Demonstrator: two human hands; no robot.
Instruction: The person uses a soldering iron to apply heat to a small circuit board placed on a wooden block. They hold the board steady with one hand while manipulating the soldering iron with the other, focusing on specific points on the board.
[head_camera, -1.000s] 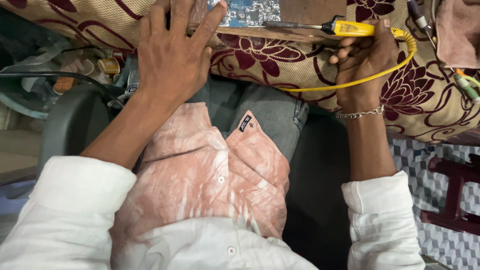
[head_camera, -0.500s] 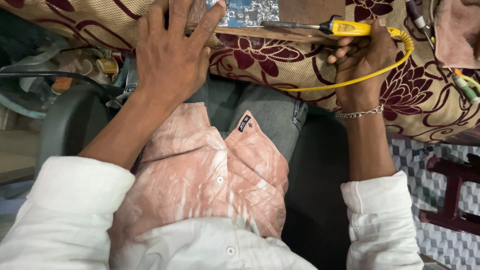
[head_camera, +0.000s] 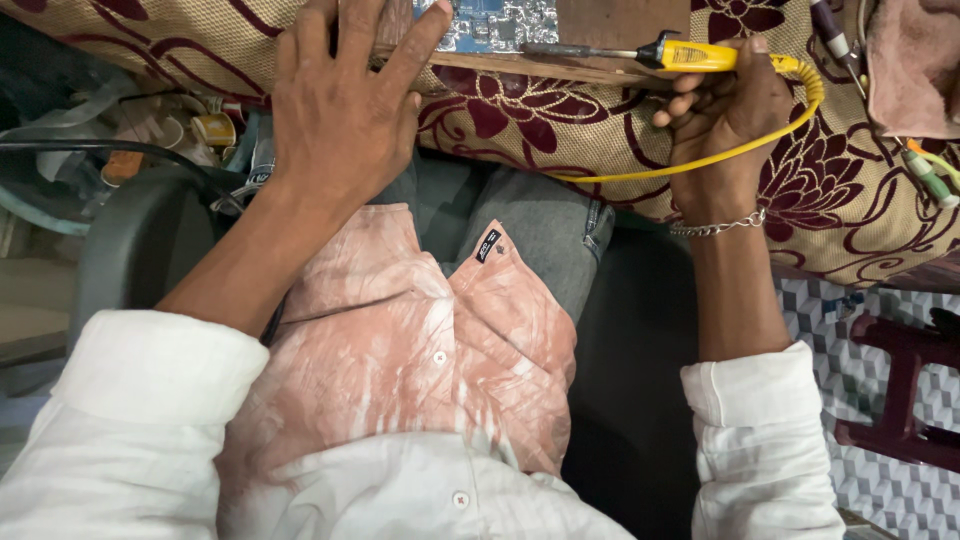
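the right hand (head_camera: 725, 110) is closing its fingers around the yellow handle of a soldering iron (head_camera: 690, 55), which is sitting at the top of the fist, just above the knuckles. the iron is lying nearly level, its long axis running left to right, its dark tip pointing left onto the blue circuit board (head_camera: 500, 22) while its yellow cord (head_camera: 740, 150) is looping back under the wrist. the left hand (head_camera: 345, 105) is lying flat and spread, gripping nothing, its fingers pressing the wooden board (head_camera: 560, 68) on the floral-covered worktop (head_camera: 850, 190), just left of the circuit board.

1 small black label (head_camera: 488, 244) on pink shirt hem.
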